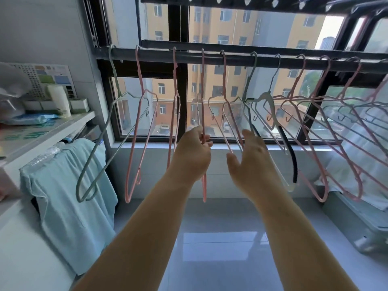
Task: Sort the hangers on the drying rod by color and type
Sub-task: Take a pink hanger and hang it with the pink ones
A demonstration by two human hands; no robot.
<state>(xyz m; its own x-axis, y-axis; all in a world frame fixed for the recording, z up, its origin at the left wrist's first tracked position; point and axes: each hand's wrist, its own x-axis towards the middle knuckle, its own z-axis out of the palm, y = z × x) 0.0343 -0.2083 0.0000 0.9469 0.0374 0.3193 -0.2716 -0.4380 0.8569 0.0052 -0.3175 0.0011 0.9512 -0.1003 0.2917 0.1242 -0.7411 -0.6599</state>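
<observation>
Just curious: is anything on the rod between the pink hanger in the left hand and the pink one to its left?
Nothing visible. The rod is bare between the held pink hanger, pinched by the left hand, and the neighbouring pink hanger.

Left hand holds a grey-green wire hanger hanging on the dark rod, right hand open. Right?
No: the head view shows the left hand holds a pink wire hanger, not a grey-green one, hanging on the dark rod; right hand open.

Your rod is black. On it you see a grey-green hanger, a pink hanger among more pink ones, and a black ribbed hanger. The draped cloth is pale teal.
</observation>
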